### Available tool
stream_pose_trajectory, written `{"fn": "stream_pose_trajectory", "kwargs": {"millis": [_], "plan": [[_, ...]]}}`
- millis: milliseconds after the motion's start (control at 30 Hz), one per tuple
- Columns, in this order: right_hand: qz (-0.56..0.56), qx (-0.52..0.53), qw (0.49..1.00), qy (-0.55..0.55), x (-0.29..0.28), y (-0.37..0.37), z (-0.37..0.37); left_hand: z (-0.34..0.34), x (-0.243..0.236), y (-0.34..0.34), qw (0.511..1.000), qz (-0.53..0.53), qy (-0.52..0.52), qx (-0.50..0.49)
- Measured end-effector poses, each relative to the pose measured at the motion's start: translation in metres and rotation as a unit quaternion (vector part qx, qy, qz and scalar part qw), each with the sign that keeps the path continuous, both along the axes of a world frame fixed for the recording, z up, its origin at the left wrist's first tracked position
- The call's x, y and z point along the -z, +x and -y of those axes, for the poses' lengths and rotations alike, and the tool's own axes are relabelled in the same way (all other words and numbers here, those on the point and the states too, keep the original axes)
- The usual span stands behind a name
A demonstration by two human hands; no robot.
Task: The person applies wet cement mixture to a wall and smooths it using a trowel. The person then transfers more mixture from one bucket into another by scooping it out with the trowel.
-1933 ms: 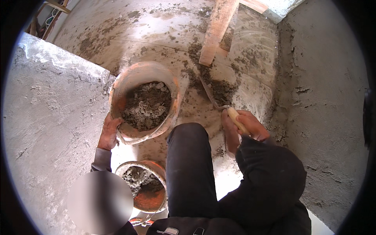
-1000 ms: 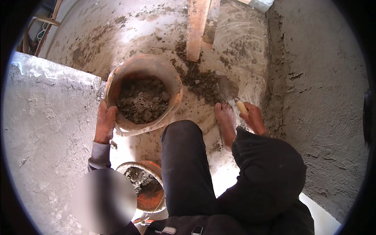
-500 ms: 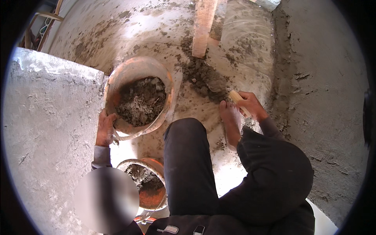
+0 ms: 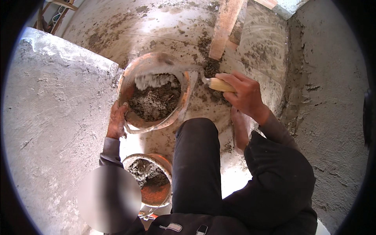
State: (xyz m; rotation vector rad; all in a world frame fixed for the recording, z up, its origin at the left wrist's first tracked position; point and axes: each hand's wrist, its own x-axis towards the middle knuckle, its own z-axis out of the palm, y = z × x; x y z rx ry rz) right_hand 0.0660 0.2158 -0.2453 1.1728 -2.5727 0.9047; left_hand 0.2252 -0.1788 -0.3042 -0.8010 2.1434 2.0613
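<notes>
Head view: left hand (image 4: 116, 120) left of centre, clamped on the lower-left rim of the large orange bucket (image 4: 137, 121). Thumb shows at the rim; the other fingers are mostly tucked out of sight along the outer wall. Bucket sits in the middle of the frame, mouth facing the camera, grey-brown mortar (image 4: 156, 106) in the bottom, bail handle (image 4: 154, 127) slack along the lower rim.

Right hand (image 4: 243, 93) right of centre, fingers closed round the wooden grip of the trowel (image 4: 220, 85). Grip points left toward the bucket. Blade is motion-smeared; looks like it reaches over the bucket mouth, with a blurred grey clump (image 4: 153, 80) below it, but can't call exact contact.

Small orange bucket (image 4: 154, 195) at lower centre-left, mortar in it too, orange inner wall bare on the near side. Dark-trousered knee (image 4: 197, 137) just right of it. Bare foot (image 4: 241, 129) below the right hand, on the mortar-spattered floor (image 4: 164, 41). Loose mortar pile (image 4: 211, 69) left of the right hand, at the end of the wooden plank (image 4: 225, 29), upper right of centre. Rough grey plastered faces fill both sides: left wall (image 4: 58, 117), right wall (image 4: 333, 98).
</notes>
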Motion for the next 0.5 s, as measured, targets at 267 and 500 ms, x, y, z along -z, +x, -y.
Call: {"fn": "stream_pose_trajectory", "kwargs": {"millis": [267,500], "plan": [[-0.125,0.005,0.977,0.171,0.077,-0.004,0.014,-0.003,-0.007,-0.001,0.979,0.013,-0.199,0.034],[-0.067,-0.007,0.981,0.184,0.081,-0.002,-0.012,-0.006,-0.005,0.000,1.000,-0.003,-0.027,-0.012]]}}
